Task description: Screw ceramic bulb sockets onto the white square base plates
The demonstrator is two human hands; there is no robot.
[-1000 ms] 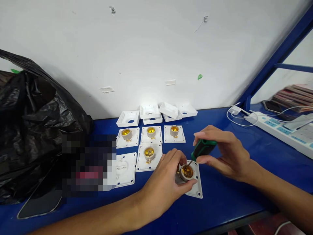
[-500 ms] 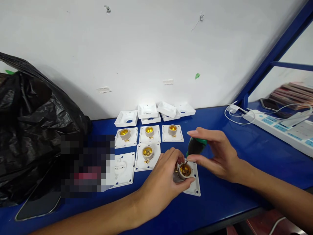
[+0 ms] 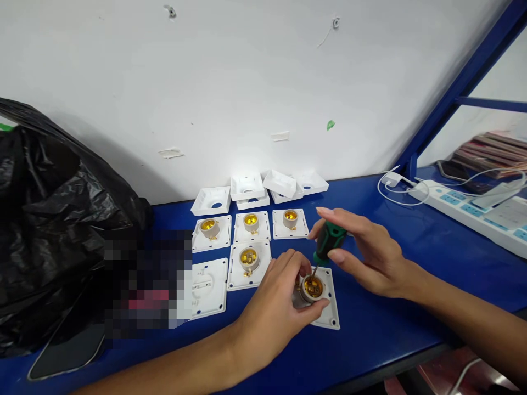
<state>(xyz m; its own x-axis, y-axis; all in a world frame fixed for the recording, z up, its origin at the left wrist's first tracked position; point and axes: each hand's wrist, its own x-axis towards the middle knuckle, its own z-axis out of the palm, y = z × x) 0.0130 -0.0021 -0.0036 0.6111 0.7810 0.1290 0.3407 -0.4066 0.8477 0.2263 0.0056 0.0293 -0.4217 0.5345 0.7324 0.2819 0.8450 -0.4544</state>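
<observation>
Between the thumb and fingers of my left hand (image 3: 284,302) is a round lamp socket (image 3: 313,287) with a brass inside, standing on a square white base plate (image 3: 330,307). My right hand (image 3: 366,252) grips the green and black handle of a screwdriver (image 3: 330,241). The shaft slants down into the socket; the tip's exact contact is hidden. Just left of my hands sits another socket on its plate (image 3: 249,258). Behind it is a row of three similar sockets, among them the middle one (image 3: 251,221). A bare base plate (image 3: 212,288) lies further left.
Several white square covers (image 3: 247,186) lie along the wall. On the left are a black plastic bag (image 3: 61,219) and a dark phone-like slab (image 3: 68,348), beside a blurred-out patch. A power strip (image 3: 473,206) with white cables and a blue frame (image 3: 457,82) stand at right.
The fingers of my right hand have shifted round the screwdriver handle, and the handle is more upright. My left hand keeps its hold on the socket. The view has moved slightly.
</observation>
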